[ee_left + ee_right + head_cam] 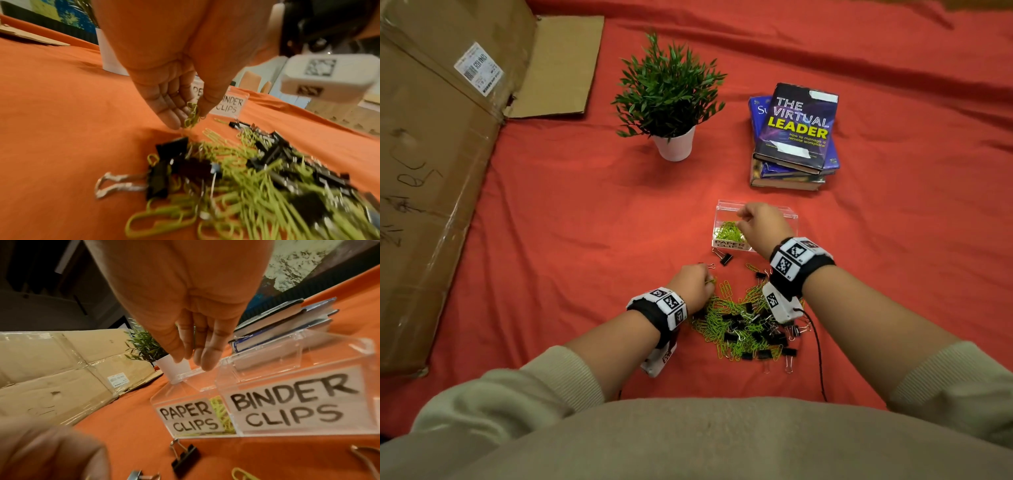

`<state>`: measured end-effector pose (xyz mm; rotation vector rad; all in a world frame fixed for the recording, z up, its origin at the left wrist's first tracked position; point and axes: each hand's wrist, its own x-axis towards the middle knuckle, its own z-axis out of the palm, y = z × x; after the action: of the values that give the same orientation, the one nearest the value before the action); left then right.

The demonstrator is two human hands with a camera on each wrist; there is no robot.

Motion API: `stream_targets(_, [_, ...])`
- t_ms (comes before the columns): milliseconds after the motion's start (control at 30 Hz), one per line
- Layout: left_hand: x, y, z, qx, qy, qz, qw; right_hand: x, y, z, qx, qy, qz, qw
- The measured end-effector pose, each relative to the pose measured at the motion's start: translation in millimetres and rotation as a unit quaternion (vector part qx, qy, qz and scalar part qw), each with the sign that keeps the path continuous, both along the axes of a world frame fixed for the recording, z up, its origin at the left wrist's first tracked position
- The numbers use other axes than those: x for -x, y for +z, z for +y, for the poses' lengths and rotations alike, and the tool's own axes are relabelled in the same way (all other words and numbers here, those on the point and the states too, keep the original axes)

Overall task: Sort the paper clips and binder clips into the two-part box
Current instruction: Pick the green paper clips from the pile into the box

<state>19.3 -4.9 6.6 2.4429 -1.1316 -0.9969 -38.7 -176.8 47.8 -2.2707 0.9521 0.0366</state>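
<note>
red cloth (571, 219) holds plant (669, 92), books (794, 137), cardboard (431, 171).

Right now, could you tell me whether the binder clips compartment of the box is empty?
It looks empty: through the clear wall of the binder clips compartment nothing shows, while green paper clips lie in the other compartment.

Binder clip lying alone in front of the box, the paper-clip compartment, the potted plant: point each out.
binder clip (725, 257), head view, on its black body.
paper-clip compartment (186, 416), right wrist view, on its label.
potted plant (675, 146), head view, on its white pot.
</note>
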Motion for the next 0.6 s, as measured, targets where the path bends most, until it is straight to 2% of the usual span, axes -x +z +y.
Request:
stream_targets(67, [-4.9,5.6,-7.3,0.026,0.025,0.020,0.999,14.8,-1.9,4.8,0.029,0.013,0.000,0.999])
stream_targets(200, [-18.9,22.4,-35.3,0.085,0.074,0.064,0.992,47.6,-27.6,23.0,0.031,0.083,0.103,0.991])
stream_targets(267, [-26.0,33.7,-54.6,0.115,0.076,0.064,0.988,55.8,-43.1,29.2,0.059,0.103,0.149,0.982])
stream_targets(333, [-32.0,42.4,-73.8,0.134,0.071,0.049,0.987,59.0,-51.0,33.6,0.085,0.107,0.161,0.977])
stream_targets(467, [-37.7,45.1,-98.1,0.113,0.037,-0.013,0.993,60.1,-55.8,39.0,0.114,0.141,0.164,0.970])
stream_targets(600, [-36.7,37.1,-98.4,0.075,-0.002,-0.046,0.996,60.1,-55.6,38.6,0.104,0.148,0.159,0.971])
